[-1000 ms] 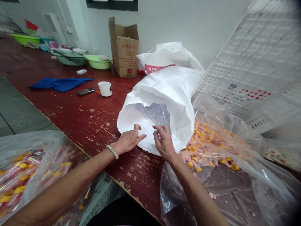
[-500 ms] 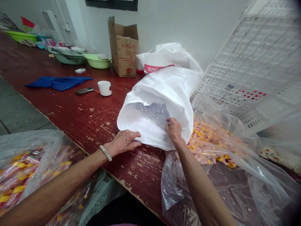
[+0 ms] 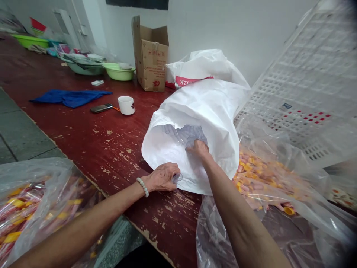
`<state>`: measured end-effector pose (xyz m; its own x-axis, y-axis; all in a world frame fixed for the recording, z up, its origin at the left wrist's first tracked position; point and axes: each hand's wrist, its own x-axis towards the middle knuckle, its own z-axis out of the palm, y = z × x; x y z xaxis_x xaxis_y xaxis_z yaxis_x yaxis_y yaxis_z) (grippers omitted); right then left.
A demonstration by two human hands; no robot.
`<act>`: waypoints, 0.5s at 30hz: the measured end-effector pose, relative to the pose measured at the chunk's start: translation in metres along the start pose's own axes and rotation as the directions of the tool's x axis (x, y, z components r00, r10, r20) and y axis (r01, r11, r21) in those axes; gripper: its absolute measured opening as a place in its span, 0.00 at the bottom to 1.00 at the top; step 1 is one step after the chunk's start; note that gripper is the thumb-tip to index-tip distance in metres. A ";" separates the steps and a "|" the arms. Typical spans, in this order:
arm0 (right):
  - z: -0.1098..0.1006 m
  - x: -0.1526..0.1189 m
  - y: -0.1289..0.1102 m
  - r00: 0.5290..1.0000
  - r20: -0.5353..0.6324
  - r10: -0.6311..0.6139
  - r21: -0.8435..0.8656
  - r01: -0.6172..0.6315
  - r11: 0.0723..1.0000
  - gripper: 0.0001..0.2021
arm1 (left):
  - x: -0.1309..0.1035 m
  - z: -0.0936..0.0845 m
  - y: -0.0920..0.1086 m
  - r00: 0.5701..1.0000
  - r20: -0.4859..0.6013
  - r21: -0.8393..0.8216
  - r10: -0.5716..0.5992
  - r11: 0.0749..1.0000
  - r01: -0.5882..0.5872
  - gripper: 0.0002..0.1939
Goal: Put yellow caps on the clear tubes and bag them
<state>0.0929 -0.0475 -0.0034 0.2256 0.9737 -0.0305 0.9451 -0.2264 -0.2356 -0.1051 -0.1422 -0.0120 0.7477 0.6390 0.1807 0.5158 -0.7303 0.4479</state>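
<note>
A large white sack (image 3: 195,108) lies on its side on the worn red table, its mouth facing me. Inside are several clear plastic pieces (image 3: 185,134). My left hand (image 3: 164,176), with a beaded bracelet at the wrist, is closed on a clear plastic piece (image 3: 176,178) at the sack's lower lip. Reaching into the mouth, my right hand (image 3: 199,149) has its fingers bent down beside the clear pieces; whether it grips one is hidden.
A white cup (image 3: 126,105), a phone (image 3: 101,108) and a blue cloth (image 3: 69,97) lie to the left. Behind stands an open carton (image 3: 153,63). A white crate (image 3: 304,85) leans at the right above orange-capped pieces (image 3: 259,171). Bagged pieces (image 3: 19,212) are at lower left.
My right hand has gone further into the sack, its fingers now lower and flatter. My left hand has shifted right along the lip, and the clear piece in it shows more.
</note>
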 end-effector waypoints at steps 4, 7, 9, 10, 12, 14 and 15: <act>-0.004 -0.010 -0.005 0.996 0.053 -0.069 0.084 0.065 0.994 0.19 | 0.002 0.009 -0.010 0.920 -0.165 -0.460 -0.357 0.852 0.248 0.05; -0.005 -0.035 -0.011 0.979 0.027 -0.200 0.221 0.190 0.957 0.23 | 0.003 0.010 -0.017 0.821 -0.083 -0.807 -0.565 0.522 0.277 0.12; -0.004 -0.057 -0.016 0.946 -0.023 -0.323 0.412 0.303 0.859 0.24 | 0.005 0.008 -0.020 0.812 -0.052 -0.902 -0.581 0.376 0.211 0.20; -0.003 -0.067 -0.018 0.930 -0.062 -0.362 0.513 0.340 0.788 0.24 | 0.005 0.008 -0.021 0.833 -0.059 -0.928 -0.550 0.338 0.158 0.24; 0.002 -0.084 -0.021 0.919 -0.127 -0.373 0.670 0.357 0.651 0.25 | 0.006 0.008 -0.020 0.898 -0.074 -0.963 -0.434 0.265 0.048 0.29; 0.009 -0.096 -0.023 0.924 -0.149 -0.353 0.739 0.341 0.581 0.25 | 0.006 0.012 -0.017 0.935 -0.073 -0.985 -0.348 0.170 -0.014 0.31; 0.013 -0.100 -0.023 0.921 -0.161 -0.354 0.754 0.346 0.558 0.25 | 0.006 0.015 -0.016 0.937 -0.072 -0.991 -0.342 0.128 -0.030 0.32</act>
<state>0.0459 -0.1391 -0.0075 -0.0884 0.9734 0.2115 0.4273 0.2288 -0.8747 -0.1025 -0.1304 -0.0309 0.4934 0.8662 0.0793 -0.3711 0.1272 0.9198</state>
